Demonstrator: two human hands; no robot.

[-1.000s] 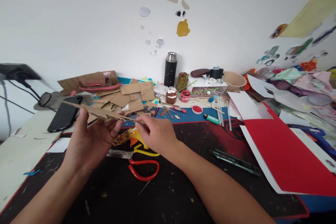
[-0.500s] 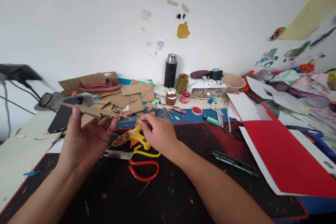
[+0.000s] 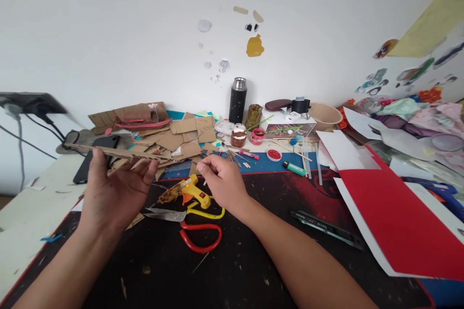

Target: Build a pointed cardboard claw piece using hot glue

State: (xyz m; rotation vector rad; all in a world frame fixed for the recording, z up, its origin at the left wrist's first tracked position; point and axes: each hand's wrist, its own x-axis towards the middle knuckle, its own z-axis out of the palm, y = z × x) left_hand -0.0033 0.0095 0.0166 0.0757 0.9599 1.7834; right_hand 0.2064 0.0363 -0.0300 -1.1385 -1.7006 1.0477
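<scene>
Left grip (image 3: pixel 114 198): thumb and fingers clasping a long, thin, jagged-edged brown cardboard strip (image 3: pixel 121 153), raised above the white table (image 3: pixel 21 231). Right grip (image 3: pixel 228 183): fingers curled, contents indeterminable; near a yellow plastic glue gun (image 3: pixel 194 190). Beside that: red-and-yellow-handled metal scissors (image 3: pixel 177 215).

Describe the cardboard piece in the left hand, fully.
The cardboard piece is brown, long and seen almost edge-on, with a ragged edge toward its right end. The left hand holds it raised before the black phone, thumb on the near side; the right hand is apart from it.
</scene>
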